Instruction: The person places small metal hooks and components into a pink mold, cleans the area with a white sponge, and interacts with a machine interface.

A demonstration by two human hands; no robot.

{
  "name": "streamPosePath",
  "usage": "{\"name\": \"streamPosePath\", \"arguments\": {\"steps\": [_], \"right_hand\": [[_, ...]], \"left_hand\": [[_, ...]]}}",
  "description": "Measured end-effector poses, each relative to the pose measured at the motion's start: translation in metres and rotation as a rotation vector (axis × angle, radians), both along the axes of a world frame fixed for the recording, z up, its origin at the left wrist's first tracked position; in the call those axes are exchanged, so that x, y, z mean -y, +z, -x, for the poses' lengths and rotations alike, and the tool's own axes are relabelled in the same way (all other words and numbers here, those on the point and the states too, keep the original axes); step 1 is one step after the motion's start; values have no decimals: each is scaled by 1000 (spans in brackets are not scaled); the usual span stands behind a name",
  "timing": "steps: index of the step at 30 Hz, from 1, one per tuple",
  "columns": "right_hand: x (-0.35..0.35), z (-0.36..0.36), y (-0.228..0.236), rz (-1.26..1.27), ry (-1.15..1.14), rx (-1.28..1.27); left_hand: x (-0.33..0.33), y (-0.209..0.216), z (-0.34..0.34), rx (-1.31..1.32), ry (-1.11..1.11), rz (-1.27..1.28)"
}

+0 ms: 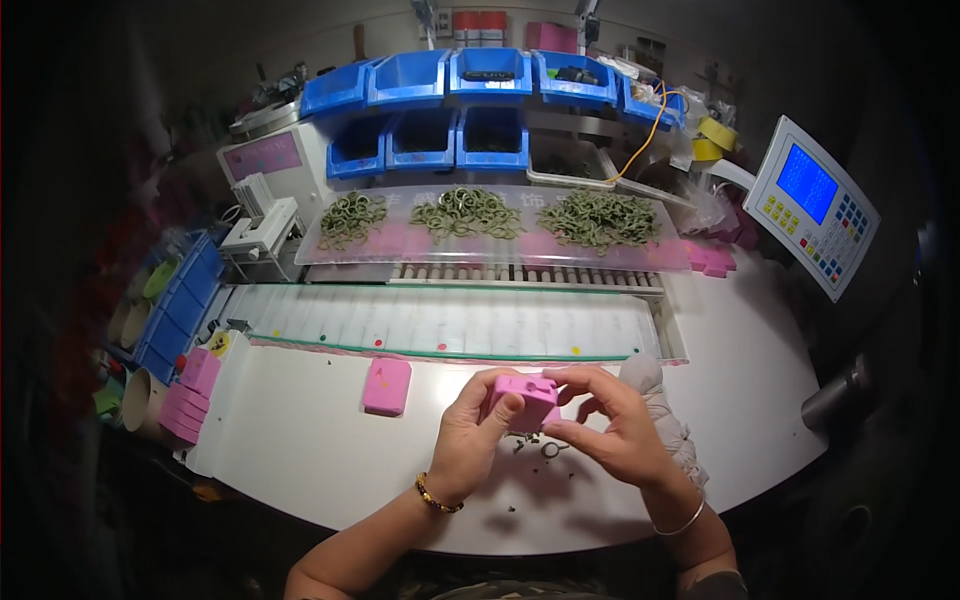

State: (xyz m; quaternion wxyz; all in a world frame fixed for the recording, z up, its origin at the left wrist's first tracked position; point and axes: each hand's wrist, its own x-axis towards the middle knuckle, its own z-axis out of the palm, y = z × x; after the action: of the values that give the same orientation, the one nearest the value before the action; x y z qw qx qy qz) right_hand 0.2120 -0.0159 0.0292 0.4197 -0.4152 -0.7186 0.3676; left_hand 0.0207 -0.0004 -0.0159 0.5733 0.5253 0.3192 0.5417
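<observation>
My left hand [473, 432] is wrapped round a pink rubber mold [527, 402], a thick block held up above the white table, its thumb pressed on the near face. Across from it, my right hand [612, 425] grips the block's right side, with thumb and fingertips at its edges. Under the hands lie several small dark bits and a small ring-shaped piece [551, 450], partly in shadow. A second pink mold [387, 386] rests flat on the table to the left of my hands.
A crumpled pale cloth [667, 425] lies beside my right forearm. Beyond the glass-topped strip [480, 325], a clear tray [400, 245] carries three heaps of green ring pieces [598, 218]. Blue bins [408, 80] stand behind. A control panel [815, 205] is at right, stacked pink molds [186, 408] at left.
</observation>
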Motion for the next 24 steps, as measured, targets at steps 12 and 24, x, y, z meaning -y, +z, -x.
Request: {"name": "streamPosePath", "arguments": {"steps": [12,24], "right_hand": [[-19,37,-17,63,-130,-312],[-38,-3,-31,-139,-58,513]], "left_hand": [[4,10,16,-665,451,-728],[-142,-43,194,-935,757,-223]]}}
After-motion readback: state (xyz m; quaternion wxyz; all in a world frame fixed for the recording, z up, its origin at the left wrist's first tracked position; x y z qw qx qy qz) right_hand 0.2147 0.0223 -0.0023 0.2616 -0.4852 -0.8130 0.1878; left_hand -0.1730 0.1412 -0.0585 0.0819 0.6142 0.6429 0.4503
